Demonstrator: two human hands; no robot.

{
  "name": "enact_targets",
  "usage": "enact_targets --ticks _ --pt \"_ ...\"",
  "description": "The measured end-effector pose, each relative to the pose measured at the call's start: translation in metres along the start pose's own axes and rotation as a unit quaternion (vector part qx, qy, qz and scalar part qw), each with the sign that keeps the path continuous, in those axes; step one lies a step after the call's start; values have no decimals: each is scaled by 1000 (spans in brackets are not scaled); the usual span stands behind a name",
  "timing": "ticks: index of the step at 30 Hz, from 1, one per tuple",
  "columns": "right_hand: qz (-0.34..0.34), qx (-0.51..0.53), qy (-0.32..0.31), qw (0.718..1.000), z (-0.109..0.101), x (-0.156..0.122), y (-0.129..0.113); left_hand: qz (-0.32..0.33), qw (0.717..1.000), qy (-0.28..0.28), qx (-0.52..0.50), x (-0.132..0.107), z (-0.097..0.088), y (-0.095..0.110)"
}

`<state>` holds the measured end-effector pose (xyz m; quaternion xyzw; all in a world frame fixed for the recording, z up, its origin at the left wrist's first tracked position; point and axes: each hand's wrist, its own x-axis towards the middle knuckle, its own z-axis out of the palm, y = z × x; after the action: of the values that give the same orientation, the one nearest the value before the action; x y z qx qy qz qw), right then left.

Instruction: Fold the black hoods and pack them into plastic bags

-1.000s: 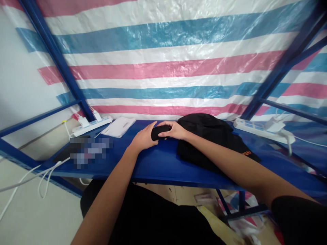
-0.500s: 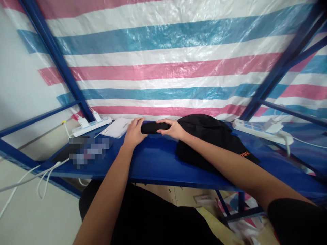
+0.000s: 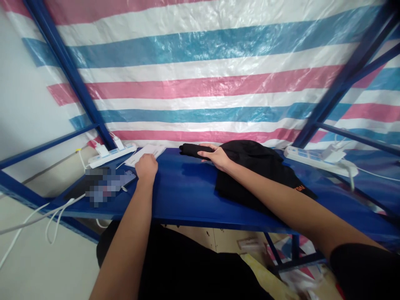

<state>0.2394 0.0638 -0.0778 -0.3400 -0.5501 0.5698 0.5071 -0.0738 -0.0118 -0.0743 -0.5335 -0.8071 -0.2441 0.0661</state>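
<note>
My right hand (image 3: 217, 157) grips the right end of a dark, rolled-up black bundle (image 3: 194, 150), which looks like fabric. The bundle's left end is uneven and points left, a little above the blue tabletop (image 3: 184, 191). Fingers lie over its far side, with the thumb on the near side. To the left, my left hand (image 3: 146, 166) is closed, by the near edge of some white papers (image 3: 142, 153). Whatever it may hold is hidden. Behind my right wrist and forearm lies a black garment (image 3: 250, 152) with orange lettering.
One white power strip (image 3: 112, 155) with plugs lies at the back left, another (image 3: 318, 160) at the right. A blurred-out flat item (image 3: 108, 187) sits on the left. White cables (image 3: 59, 208) hang past the left edge. Blue frame posts (image 3: 67, 66) and striped sheeting (image 3: 206, 87) stand behind.
My left hand has let go of the black bundle, moved left toward the papers and closed. The bundle now stays in my right hand alone, its left end showing.
</note>
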Motion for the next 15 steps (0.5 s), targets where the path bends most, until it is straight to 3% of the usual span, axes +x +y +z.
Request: enact_targets --ticks 4,9,13,15 --pt "37 63 -38 997 6 -8 -9 64 994 61 -62 -4 -5 7" --pt "22 78 -116 990 18 -16 -16 160 976 54 -134 -6 3 18" --pt "-51 -42 -121 991 18 -15 -13 256 947 41 -189 -7 15 23" --pt "-131 -155 -117 972 15 -16 -14 281 938 26 -202 -10 17 27"
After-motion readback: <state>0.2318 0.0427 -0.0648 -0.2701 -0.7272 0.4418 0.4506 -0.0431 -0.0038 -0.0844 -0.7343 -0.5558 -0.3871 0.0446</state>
